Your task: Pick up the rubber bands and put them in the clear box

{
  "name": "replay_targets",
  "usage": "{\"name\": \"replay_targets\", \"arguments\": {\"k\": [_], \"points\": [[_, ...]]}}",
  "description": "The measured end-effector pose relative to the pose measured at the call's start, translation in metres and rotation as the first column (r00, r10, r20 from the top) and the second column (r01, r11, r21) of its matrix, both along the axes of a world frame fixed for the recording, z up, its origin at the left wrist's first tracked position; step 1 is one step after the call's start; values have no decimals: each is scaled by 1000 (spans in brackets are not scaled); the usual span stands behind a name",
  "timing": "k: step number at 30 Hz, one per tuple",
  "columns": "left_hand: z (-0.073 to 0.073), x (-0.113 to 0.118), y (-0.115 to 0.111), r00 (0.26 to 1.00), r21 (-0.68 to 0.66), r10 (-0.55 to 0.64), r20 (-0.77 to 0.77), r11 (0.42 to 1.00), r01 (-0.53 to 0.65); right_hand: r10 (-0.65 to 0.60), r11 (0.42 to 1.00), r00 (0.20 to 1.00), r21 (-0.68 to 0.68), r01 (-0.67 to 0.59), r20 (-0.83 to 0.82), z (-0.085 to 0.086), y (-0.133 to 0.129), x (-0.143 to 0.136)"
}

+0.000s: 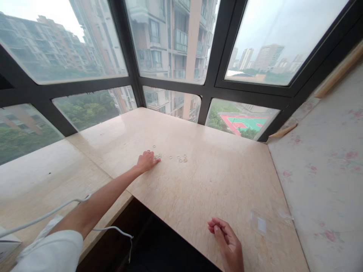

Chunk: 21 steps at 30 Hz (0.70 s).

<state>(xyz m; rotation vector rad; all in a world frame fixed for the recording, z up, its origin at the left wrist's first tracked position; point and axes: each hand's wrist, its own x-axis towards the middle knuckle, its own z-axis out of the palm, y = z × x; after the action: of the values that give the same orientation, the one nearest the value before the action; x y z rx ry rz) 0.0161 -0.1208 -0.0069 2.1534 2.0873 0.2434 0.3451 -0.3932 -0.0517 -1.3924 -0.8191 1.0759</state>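
Several small thin rings lie on the beige marble-patterned counter. My left hand (147, 161) reaches out to the left end of the group, its fingers spread low on the surface beside and partly over some rings (159, 155). One ring (154, 146) lies just beyond that hand. To its right are a single ring (170, 157) and a loose cluster with a yellowish ring (185, 160). My right hand (227, 241) rests near the front edge of the counter, fingers curled with the thumb against them; whatever they may hold is hidden.
The counter (181, 192) runs back to dark-framed windows. A clear plastic bag (262, 225) lies at the right, near the flowered wall (326, 170). A white cable (48, 214) crosses my left arm. A white box (8, 245) stands at the lower left.
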Motion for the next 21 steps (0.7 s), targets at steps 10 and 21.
{"name": "replay_targets", "arguments": {"k": [10, 21], "points": [[-12, -25, -8, 998, -8, 24, 65, 1000, -23, 19, 1000, 999, 13, -20, 46, -9, -3, 2], [12, 57, 62, 743, -115, 138, 655, 990, -82, 43, 999, 996, 13, -44, 83, -16, 0, 1]]}}
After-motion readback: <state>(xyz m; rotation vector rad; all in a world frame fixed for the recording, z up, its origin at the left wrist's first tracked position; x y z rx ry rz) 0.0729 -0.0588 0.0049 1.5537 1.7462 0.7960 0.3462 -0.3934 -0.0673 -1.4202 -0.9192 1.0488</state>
